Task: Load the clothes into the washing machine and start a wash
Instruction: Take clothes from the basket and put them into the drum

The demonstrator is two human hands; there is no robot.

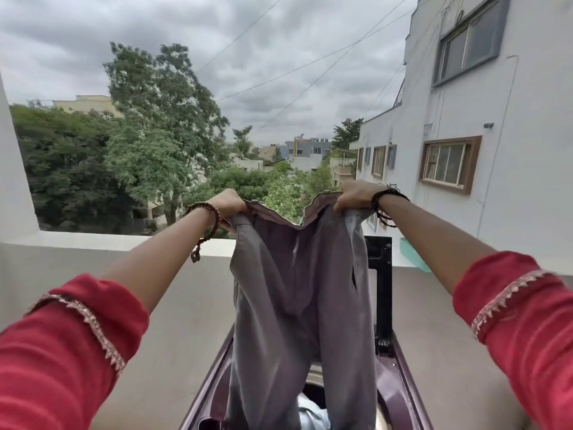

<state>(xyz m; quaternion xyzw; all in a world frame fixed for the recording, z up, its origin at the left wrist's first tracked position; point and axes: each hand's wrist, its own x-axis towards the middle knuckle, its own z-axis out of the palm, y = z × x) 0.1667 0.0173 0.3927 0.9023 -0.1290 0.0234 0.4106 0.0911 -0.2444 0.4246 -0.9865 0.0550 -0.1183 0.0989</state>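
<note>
A pair of grey trousers [297, 299] hangs spread out in front of me, held up by the waistband. My left hand [228, 203] grips the waistband's left end and my right hand [353, 195] grips its right end, both arms stretched forward. The legs of the trousers drop down over the open top of a maroon top-loading washing machine [392, 389] at the bottom of the view. Pale clothing [313, 414] lies inside the drum between the hanging legs. The machine's raised lid [383, 274] stands upright behind the trousers, mostly hidden.
A white parapet wall [124, 243] runs across behind the machine, with trees and buildings beyond. A green plastic item [412, 252] sits on the ledge at right. A white building wall [496, 187] rises on the right.
</note>
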